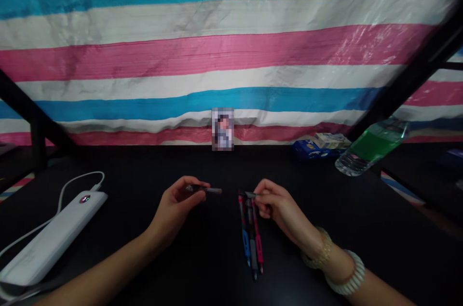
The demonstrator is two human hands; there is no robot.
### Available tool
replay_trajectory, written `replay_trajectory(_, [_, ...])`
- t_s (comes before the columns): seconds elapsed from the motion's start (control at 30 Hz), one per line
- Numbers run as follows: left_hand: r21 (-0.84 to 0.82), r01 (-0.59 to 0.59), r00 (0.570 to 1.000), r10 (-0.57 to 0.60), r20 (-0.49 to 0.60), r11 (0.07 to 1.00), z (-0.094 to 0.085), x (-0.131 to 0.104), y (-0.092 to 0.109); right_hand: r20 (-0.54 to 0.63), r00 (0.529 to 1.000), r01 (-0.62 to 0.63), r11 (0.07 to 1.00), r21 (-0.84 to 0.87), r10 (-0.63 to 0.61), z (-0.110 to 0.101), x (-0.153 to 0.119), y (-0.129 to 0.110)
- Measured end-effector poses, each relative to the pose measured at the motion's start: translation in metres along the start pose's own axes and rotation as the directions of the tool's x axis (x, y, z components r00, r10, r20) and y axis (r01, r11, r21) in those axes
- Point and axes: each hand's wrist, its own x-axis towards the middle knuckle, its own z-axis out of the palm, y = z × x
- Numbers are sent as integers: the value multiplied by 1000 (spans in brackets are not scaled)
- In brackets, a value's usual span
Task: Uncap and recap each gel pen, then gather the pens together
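Note:
My left hand pinches a short, slim grey pen barrel that points right, its other end within the fingers. Across a gap, my right hand is closed on a small dark grey pointed piece, which looks like a pen part; its exact kind is unclear. That piece hovers over or touches the top ends of three pens lying side by side on the black table: a blue pen, a grey and black pen and a pink pen.
At left lies a white power bank with a white cable. A blue pack, a small pale box and a tilted bottle with a green label are at back right. A pixelated card stands against the striped sheet.

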Motion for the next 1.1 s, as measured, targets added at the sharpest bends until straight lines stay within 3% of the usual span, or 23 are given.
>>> replay_trajectory(0.2, [-65, 48, 997, -44, 67, 997, 3, -3, -5, 247, 969, 48, 973, -228, 10, 6, -6, -2])
replay_trajectory(0.47, [-102, 91, 987, -77, 139, 991, 7, -7, -7, 325, 944, 211, 858, -469, -55, 11, -14, -11])
replay_trajectory(0.77, [-216, 109, 990, -87, 110, 970, 4, -3, 1, 302, 951, 54, 933, -355, 60, 6, -10, -9])
replay_trajectory(0.87, [-274, 123, 991, -103, 84, 954, 2, 0, 1, 286, 957, 52, 945, -322, 45, 3, -9, -11])
replay_trajectory(1.1, [-312, 152, 987, -128, 96, 938, 3, -1, 0, 296, 955, 13, 997, -72, 9, 3, -7, -11])
